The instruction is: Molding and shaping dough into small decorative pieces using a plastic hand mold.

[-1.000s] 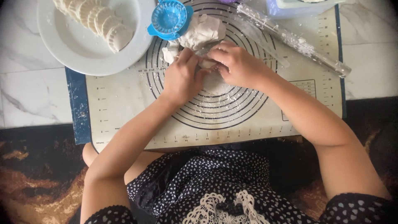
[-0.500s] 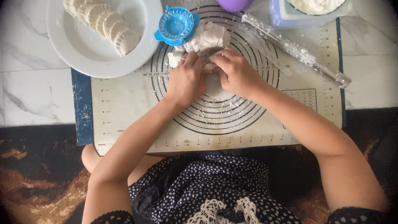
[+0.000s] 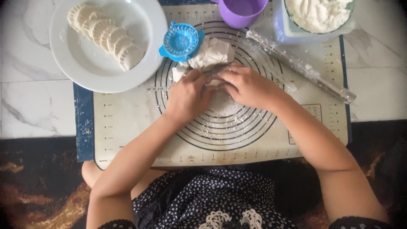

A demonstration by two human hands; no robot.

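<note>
A small piece of dough (image 3: 214,81) lies on the floured centre of the pastry mat (image 3: 127,123), between the 2 hands and partly hidden under them. The left hand (image 3: 188,95) curls its fingers (image 3: 196,76) onto the near-left edge of the piece, fingertips drawn together and pinching it. The right hand (image 3: 248,85) comes in from the other side, its fingers (image 3: 224,80) bent and closed on the same piece, so both hands meet over it.

Just beyond the hands sits a larger lump of dough (image 3: 212,53), touching a blue dumpling press (image 3: 181,41). A clear rolling pin (image 3: 301,65) lies diagonally to the right. A white plate (image 3: 85,63) of folded dumplings (image 3: 108,36) stands at the upper left, overlapping the mat's corner. A purple cup (image 3: 241,10) and a bowl of flour (image 3: 318,15) stand along the far edge.
</note>
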